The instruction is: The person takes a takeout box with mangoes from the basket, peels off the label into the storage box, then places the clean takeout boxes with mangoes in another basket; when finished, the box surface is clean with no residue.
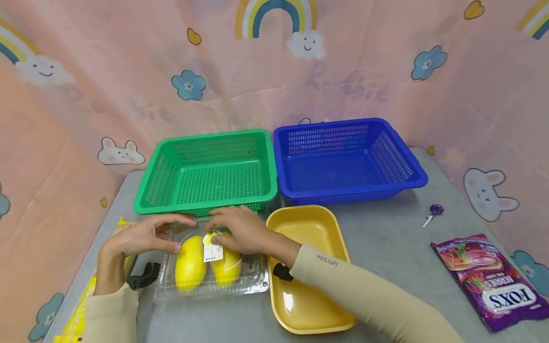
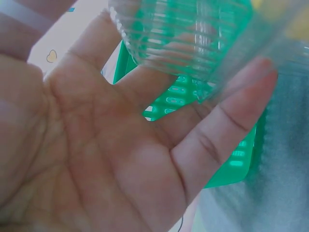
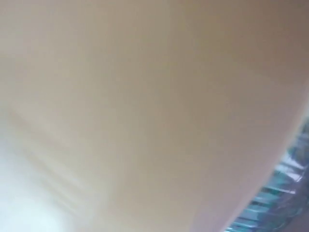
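A clear plastic box (image 1: 253,284) holds two yellow mango-like fruits, one on the left (image 1: 190,267) and one on the right (image 1: 227,272). A white tag with a yellow top (image 1: 213,252) lies over the gap between them. My left hand (image 1: 143,236) spreads its fingers at the box's far left corner, thumb close to the left fruit; the left wrist view shows its palm, with ribbed clear plastic in front of some fingers. My right hand (image 1: 242,230) arches over the far side of the right fruit, thumb at the tag; I cannot tell what it grips. Sleeve fabric fills most of the right wrist view.
Behind the box stand a green basket (image 1: 206,209) and a blue basket (image 1: 347,194). A yellow tray (image 1: 310,314) sits right of it, under my right forearm. Farther right lie a lollipop (image 1: 436,209) and a purple candy bag (image 1: 489,281). A yellow packet (image 1: 77,312) lies under my left arm.
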